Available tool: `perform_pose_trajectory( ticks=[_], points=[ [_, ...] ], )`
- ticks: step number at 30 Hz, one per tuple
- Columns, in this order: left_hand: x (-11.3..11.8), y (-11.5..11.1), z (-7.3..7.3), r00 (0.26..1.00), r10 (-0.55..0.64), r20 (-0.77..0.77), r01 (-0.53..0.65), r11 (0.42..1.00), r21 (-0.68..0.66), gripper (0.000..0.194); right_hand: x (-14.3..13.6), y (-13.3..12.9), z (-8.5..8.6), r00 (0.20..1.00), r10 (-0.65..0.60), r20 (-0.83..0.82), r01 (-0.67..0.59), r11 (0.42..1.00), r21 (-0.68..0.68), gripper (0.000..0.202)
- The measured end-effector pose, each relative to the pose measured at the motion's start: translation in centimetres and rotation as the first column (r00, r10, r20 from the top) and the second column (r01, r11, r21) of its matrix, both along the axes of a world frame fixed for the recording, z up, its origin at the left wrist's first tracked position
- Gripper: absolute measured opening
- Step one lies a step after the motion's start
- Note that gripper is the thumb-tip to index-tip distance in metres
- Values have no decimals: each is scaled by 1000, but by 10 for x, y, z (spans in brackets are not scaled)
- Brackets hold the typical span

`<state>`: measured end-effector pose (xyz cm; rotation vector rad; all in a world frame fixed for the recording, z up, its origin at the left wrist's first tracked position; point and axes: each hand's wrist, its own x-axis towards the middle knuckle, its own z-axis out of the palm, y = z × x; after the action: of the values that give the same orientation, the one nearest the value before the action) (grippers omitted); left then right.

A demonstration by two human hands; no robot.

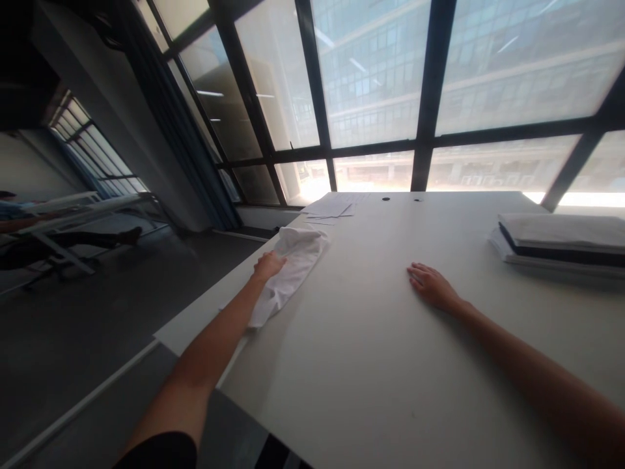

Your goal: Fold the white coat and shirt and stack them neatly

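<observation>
Beyond the desk, a wall of tall glass panes in dark metal frames (420,130) fills the upper half of the view, with a pale office building showing through it. Below it stretches the wide white rectangular table (371,365), matte and smooth, its near left corner jutting over a dark grey floor (73,339). On the table's far right lies a stack of flat folded fabric in white and dark layers (561,244), well apart from both hands. At the far edge, near the window, a few loose white paper sheets (329,208) lie flat.

Along the table's left edge lies a crumpled white cloth (293,267), stretched lengthwise from near the papers back toward the near corner. The left hand (268,266) rests on top of this cloth about midway along its left side, fingers curled loosely down into the fabric; whether they pinch it or only press on it I cannot tell. Most of the cloth lies to the right of and beyond that hand, with a tail trailing back beside the forearm.

The right hand (432,285) lies palm down and flat on the bare tabletop, fingers spread slightly and holding nothing, well apart from the cloth.
</observation>
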<state>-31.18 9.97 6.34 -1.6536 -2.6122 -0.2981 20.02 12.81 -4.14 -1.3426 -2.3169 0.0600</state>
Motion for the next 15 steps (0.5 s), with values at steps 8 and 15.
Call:
perform_pose_trajectory(
  ticks=[8,15],
  points=[
    [-33,-14,-22,985,170,33,-172,983,67,50,1,2,-5,1000,-12,8,12,1000,19,43],
    [-18,-1,8,999,-33,40,27,988,150,36,2,5,-8,1000,-1,19,0,1000,31,44]
  ],
)
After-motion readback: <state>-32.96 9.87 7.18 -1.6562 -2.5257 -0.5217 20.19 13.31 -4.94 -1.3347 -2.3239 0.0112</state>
